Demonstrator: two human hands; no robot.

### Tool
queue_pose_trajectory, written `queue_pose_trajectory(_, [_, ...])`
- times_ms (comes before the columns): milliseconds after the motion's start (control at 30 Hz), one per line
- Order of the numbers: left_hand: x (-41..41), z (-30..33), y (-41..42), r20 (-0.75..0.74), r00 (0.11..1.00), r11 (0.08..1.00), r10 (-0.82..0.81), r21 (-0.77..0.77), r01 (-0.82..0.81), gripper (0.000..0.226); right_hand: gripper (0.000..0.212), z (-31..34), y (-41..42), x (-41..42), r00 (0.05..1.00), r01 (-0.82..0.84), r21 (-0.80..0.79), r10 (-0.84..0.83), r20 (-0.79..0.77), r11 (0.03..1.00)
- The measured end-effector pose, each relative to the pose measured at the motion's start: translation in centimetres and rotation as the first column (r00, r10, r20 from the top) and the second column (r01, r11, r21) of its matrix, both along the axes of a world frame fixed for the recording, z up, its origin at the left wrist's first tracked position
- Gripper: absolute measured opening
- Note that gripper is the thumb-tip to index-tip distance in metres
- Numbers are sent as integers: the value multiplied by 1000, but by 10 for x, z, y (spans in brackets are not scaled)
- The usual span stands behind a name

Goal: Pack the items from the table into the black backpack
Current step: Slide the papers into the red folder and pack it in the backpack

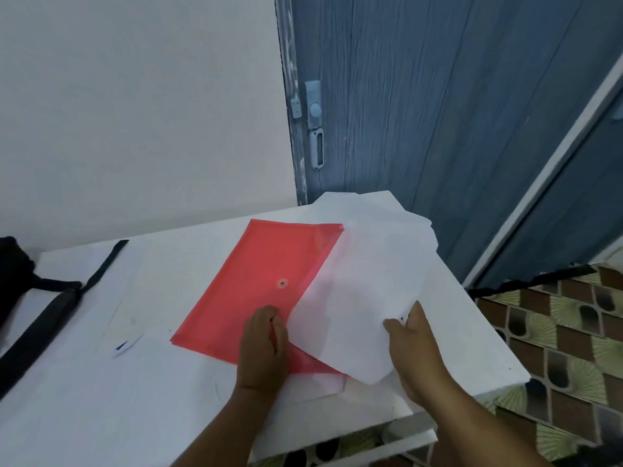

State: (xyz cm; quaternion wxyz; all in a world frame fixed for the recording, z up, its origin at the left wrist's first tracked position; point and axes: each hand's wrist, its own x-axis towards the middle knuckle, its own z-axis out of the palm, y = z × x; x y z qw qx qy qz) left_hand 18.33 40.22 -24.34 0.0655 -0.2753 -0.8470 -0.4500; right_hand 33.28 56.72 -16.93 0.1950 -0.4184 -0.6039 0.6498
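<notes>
Head view
Landmark: a red plastic folder (266,281) lies flat on the white table (118,382), its snap button (282,283) facing up near its middle.
Left hand: the left hand (264,348) sits on the near edge of the folder, fingers curled onto its open side just below the button; it seems to pinch or lift the folder's edge, though the exact hold is hard to make out.
Right hand: the right hand (413,345) grips a stack of white papers (367,291), thumb on top and fingers underneath at the sheets' near corner.
Papers: the stack overlaps the folder's right end, slanting from the right hand up and away past the folder's far corner; whether any part is already inside the folder cannot be told.
Backpack: the black backpack (13,278) is well to the left of the folder, at the table's left edge, mostly cut off by the frame; its black straps (50,315) trail across the table toward the folder without reaching it.
Loose sheet: a white paper (124,332) with a small dark mark lies between the straps and the folder.
Beyond the folder: a blue door (438,112) with a pale handle (316,129), and a white wall (135,96) to the door's left.
Right of the folder: patterned floor (556,332) past the table's edge.
</notes>
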Motion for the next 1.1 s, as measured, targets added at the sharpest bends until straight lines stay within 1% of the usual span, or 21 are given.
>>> queue_pose_trajectory(100, [2,0,0,-1,1000,1000,-18,-6,18,27,37,7,-1,1,997,-33,-152,22,-76,988])
queue_pose_trajectory(200, [4,0,-1,4,999,999,-43,-13,43,25,32,14,-2,1,990,11,-300,-52,-128,954])
queue_pose_trajectory(333, [6,2,-1,20,999,999,-51,-4,51,22,27,18,0,3,993,42,-342,-78,-93,939])
queue_pose_trajectory(500, [5,-1,-2,-14,997,997,-78,-1,77,23,24,16,9,5,1000,26,-290,-23,13,957])
queue_pose_trajectory(600, [4,-4,-2,-41,995,996,-94,1,94,17,26,14,14,1,996,-41,-244,59,66,969])
queue_pose_trajectory(667, [3,-5,-2,-39,994,994,-105,-1,105,13,29,7,17,-2,988,-83,-159,102,117,984])
queue_pose_trajectory(767, [3,-5,-3,-33,993,993,-116,-4,116,15,27,-2,17,-6,968,-140,8,135,211,990])
queue_pose_trajectory(833, [3,-6,-4,-48,991,992,-124,-11,123,20,29,-5,16,-9,943,-221,103,185,277,970])
queue_pose_trajectory(933, [4,-4,-3,-41,991,991,-128,-27,127,25,39,-6,14,-16,873,-385,189,290,393,903])
queue_pose_trajectory(1000, [5,-3,-2,-51,989,990,-135,-43,133,32,45,-6,16,-21,877,-384,207,285,387,900])
queue_pose_trajectory(1100, [7,0,-1,-64,988,989,-138,-55,135,34,55,-1,16,-31,943,-257,213,196,270,943])
